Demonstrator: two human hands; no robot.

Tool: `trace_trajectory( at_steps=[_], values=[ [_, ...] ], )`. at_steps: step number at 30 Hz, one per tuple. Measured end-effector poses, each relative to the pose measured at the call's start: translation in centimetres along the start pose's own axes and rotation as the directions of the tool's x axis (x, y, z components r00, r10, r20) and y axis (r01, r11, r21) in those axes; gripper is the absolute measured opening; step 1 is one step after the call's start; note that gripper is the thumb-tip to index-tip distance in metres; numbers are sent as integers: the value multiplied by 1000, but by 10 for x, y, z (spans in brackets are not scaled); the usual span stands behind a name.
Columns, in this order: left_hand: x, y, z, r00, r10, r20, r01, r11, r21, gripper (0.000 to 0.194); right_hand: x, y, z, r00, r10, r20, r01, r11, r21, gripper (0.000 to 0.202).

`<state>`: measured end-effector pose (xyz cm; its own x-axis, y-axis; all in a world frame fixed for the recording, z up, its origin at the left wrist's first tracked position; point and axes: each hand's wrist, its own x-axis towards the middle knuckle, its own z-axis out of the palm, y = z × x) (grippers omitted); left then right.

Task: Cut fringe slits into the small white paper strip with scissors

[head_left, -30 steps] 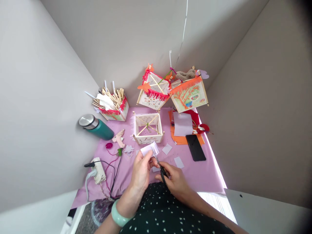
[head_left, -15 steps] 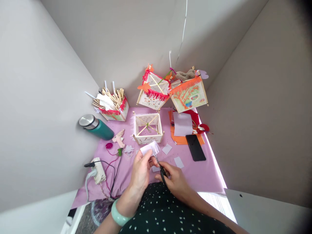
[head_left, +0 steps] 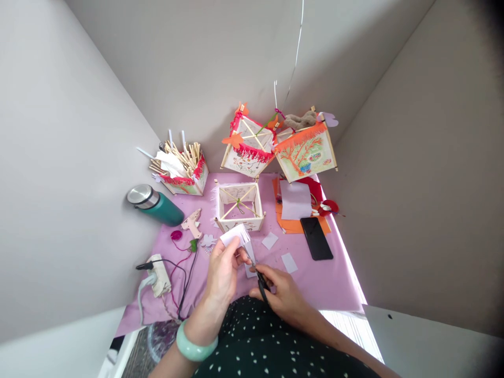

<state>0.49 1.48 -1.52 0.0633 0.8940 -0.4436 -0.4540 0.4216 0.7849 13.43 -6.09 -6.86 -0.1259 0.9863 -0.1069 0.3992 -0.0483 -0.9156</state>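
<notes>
Between the thumb and fingers of my left hand (head_left: 223, 268) is a folded piece of pale lilac paper (head_left: 233, 236), its right edge cut into thin strips. My right hand (head_left: 284, 293) grips black-handled scissors (head_left: 263, 286), whose blades point up and left, close to my left fingertips and the paper's cut edge. Just beyond the paper stands a square lantern frame (head_left: 240, 207) of wooden sticks and drawn-on white panels, with pale fringe on its left side. Small lilac paper pieces (head_left: 289, 262) lie on the cloth to the right.
A teal bottle (head_left: 162, 207), pink glue gun (head_left: 192, 224) and white power strip (head_left: 159, 277) with cables are on the left. Two decorated lanterns (head_left: 305, 152) stand behind, beside a box of sticks (head_left: 183, 181). A black phone (head_left: 316, 239) and coloured paper (head_left: 295, 200) lie right.
My left hand has shifted slightly left with the paper, tilting it. The scissor blades now sit lower, away from the strips' tips. My right hand has barely moved.
</notes>
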Motion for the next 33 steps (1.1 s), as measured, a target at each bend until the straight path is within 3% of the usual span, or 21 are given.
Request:
trace_trajectory(
  at_steps=[9, 33],
  values=[
    [-2, -5, 0, 998, -5, 66, 2, 999, 42, 20, 2, -1, 1, 999, -29, -37, 30, 999, 24, 37],
    [-2, -7, -1, 997, -21, 68, 18, 999, 40, 23, 2, 4, 6, 997, -34, -68, 34, 999, 11, 34]
  ],
)
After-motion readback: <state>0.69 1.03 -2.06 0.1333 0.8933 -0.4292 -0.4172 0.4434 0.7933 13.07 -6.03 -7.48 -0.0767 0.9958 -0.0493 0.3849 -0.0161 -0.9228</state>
